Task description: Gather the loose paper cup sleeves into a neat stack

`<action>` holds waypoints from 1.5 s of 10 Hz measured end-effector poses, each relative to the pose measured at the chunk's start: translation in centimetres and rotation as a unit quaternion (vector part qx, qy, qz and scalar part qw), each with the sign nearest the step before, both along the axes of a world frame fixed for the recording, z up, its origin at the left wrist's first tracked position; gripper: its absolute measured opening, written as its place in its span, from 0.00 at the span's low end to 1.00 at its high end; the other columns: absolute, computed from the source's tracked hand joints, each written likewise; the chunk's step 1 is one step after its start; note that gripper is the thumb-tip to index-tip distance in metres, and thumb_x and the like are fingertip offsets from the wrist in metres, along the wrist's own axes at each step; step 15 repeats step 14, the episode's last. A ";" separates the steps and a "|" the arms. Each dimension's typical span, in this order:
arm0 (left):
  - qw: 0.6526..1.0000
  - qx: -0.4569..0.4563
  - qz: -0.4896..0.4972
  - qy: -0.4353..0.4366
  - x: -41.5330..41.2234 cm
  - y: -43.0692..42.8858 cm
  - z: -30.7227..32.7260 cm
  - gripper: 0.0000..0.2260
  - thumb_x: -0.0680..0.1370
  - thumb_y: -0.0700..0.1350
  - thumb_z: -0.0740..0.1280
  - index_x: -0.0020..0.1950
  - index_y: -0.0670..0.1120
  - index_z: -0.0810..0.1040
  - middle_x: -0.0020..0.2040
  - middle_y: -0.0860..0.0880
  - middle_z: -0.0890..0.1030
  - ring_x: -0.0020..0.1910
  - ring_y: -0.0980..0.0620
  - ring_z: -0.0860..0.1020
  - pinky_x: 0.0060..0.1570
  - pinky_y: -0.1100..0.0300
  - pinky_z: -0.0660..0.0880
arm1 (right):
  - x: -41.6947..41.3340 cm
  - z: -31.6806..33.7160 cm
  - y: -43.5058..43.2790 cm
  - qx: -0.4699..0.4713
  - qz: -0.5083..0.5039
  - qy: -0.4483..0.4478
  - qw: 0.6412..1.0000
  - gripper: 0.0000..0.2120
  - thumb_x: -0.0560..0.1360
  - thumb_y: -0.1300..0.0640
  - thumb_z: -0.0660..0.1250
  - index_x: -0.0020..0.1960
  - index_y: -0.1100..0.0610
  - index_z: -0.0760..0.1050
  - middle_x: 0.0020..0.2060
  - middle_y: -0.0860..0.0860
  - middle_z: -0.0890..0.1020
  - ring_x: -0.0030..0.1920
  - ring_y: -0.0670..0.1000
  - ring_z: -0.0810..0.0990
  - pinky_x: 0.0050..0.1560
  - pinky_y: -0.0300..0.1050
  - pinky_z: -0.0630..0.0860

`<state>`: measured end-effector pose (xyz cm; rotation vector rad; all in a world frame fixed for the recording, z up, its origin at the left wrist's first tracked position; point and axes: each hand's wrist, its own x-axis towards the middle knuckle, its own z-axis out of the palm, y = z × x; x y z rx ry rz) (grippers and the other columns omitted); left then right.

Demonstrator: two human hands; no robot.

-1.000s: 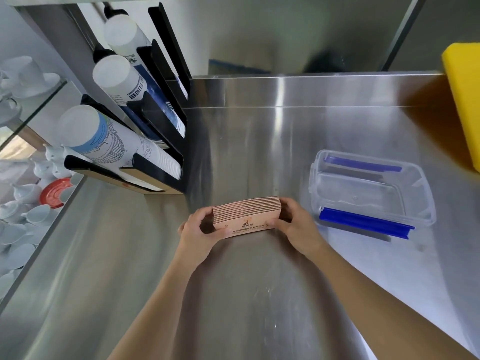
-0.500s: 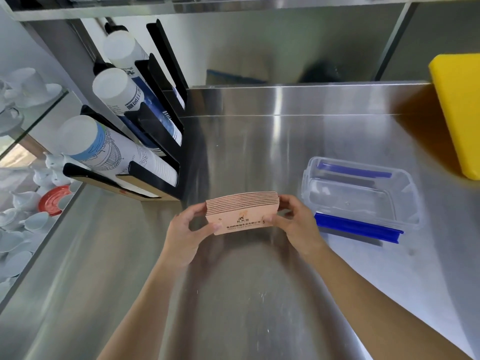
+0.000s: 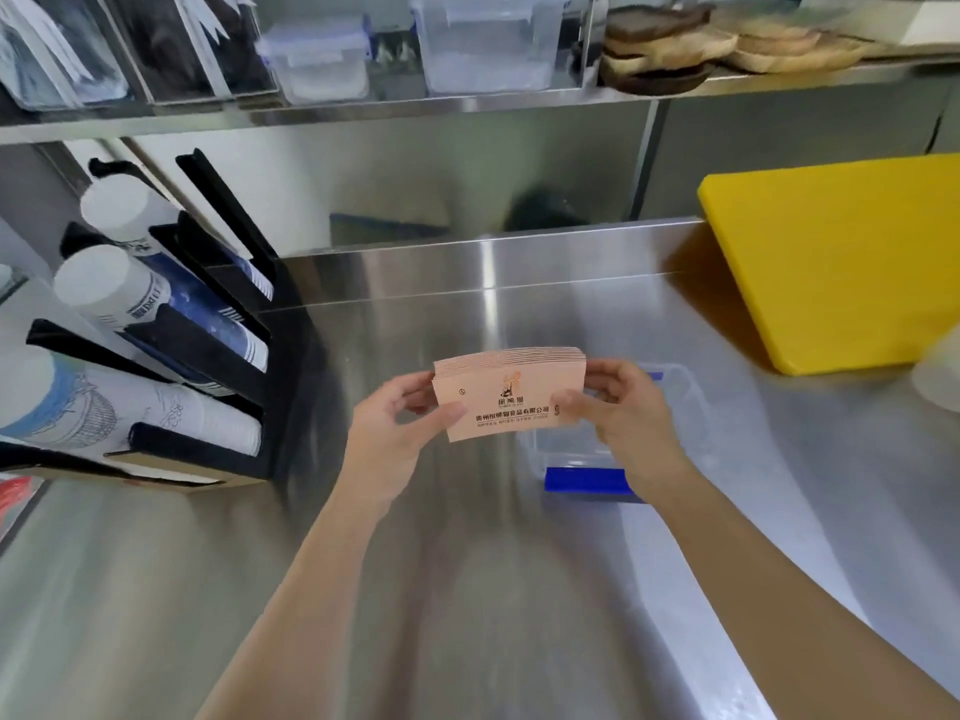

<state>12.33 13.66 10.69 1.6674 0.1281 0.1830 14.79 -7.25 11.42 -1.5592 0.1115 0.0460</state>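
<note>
A squared-up stack of pink paper cup sleeves (image 3: 511,392) with dark print on its front face is held upright in the air above the steel counter (image 3: 467,589). My left hand (image 3: 397,433) pinches the stack's left end, thumb on the front. My right hand (image 3: 618,413) grips its right end the same way. The sleeves' edges line up evenly along the top.
A black rack with sleeves of white paper cups (image 3: 156,356) stands at the left. A clear plastic box with blue clips (image 3: 613,459) lies behind my right hand. A yellow board (image 3: 841,262) leans at the right. A shelf above carries containers (image 3: 488,44).
Both hands have lifted the stack off the counter and tilted it upright, its printed face toward me. The view has swung upward, and the shelf now shows.
</note>
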 end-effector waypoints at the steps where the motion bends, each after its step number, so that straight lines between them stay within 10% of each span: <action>1: 0.999 -0.021 -0.020 0.028 1.6 -2.9 0.4 0.15 0.69 0.35 0.73 0.54 0.41 0.77 0.43 0.52 0.83 0.35 0.64 0.81 0.34 0.74 0.75 | 0.7 0.5 -2.7 0.003 -0.044 0.036 0.998 0.17 0.69 0.66 0.72 0.55 0.60 0.71 0.46 0.55 0.81 0.36 0.46 0.78 0.23 0.31 0.71; 2: 0.997 0.007 -0.015 0.079 3.1 -5.6 0.0 0.15 0.69 0.40 0.73 0.53 0.42 0.74 0.40 0.50 0.83 0.24 0.61 0.75 0.22 0.71 0.68 | 1.8 0.0 -4.9 -0.020 -0.065 0.110 0.992 0.13 0.70 0.64 0.72 0.48 0.58 0.70 0.42 0.56 0.81 0.26 0.47 0.68 0.27 0.45 0.69; 5: 0.965 0.098 -0.014 0.242 6.9 -11.1 -2.5 0.10 0.74 0.45 0.68 0.44 0.45 0.66 0.36 0.46 0.75 0.21 0.52 0.69 0.24 0.59 0.64 | 5.0 -2.7 -7.7 -0.034 -0.086 0.241 0.966 0.09 0.72 0.69 0.68 0.37 0.63 0.68 0.30 0.58 0.75 0.24 0.48 0.61 0.19 0.36 0.58; 7: 0.944 0.110 -0.001 0.312 8.7 -14.1 -3.7 0.10 0.78 0.38 0.57 0.59 0.42 0.65 0.40 0.48 0.78 0.23 0.54 0.74 0.14 0.68 0.63 | 7.0 -4.4 -7.5 -0.113 -0.092 0.277 0.950 0.03 0.73 0.68 0.66 0.43 0.65 0.72 0.34 0.57 0.77 0.24 0.49 0.69 0.20 0.38 0.66; 8: 0.922 0.134 -0.021 0.364 8.7 -15.5 -4.6 0.26 0.78 0.40 0.54 0.73 0.46 0.47 0.45 0.49 0.78 0.26 0.55 0.76 0.18 0.66 0.65 | 7.7 -5.6 -7.3 -0.202 -0.082 0.249 0.943 0.03 0.75 0.65 0.64 0.48 0.63 0.72 0.37 0.56 0.78 0.27 0.50 0.74 0.20 0.38 0.69; 10: 0.915 0.172 0.008 0.366 9.7 -15.1 -5.4 0.25 0.76 0.36 0.57 0.70 0.49 0.52 0.44 0.49 0.80 0.27 0.54 0.81 0.17 0.65 0.66 | 8.5 -6.6 -7.4 -0.281 -0.044 0.253 0.925 0.11 0.75 0.63 0.64 0.35 0.57 0.67 0.32 0.54 0.77 0.26 0.51 0.75 0.26 0.42 0.75; 12: 0.913 0.250 0.005 0.322 9.5 -15.5 -5.5 0.33 0.74 0.34 0.60 0.73 0.50 0.48 0.55 0.44 0.79 0.45 0.45 0.82 0.31 0.57 0.78 | 8.4 -6.7 -7.2 -0.322 -0.034 0.228 0.918 0.04 0.75 0.60 0.65 0.48 0.60 0.71 0.36 0.55 0.78 0.24 0.51 0.75 0.24 0.40 0.73; 15: 0.909 0.285 -0.003 0.304 8.7 -15.1 -3.3 0.24 0.74 0.37 0.61 0.68 0.47 0.58 0.51 0.47 0.75 0.30 0.49 0.78 0.23 0.61 0.71 | 8.1 -5.6 -7.3 -0.308 -0.018 0.239 0.921 0.04 0.76 0.59 0.63 0.47 0.58 0.68 0.31 0.49 0.74 0.23 0.50 0.76 0.23 0.37 0.71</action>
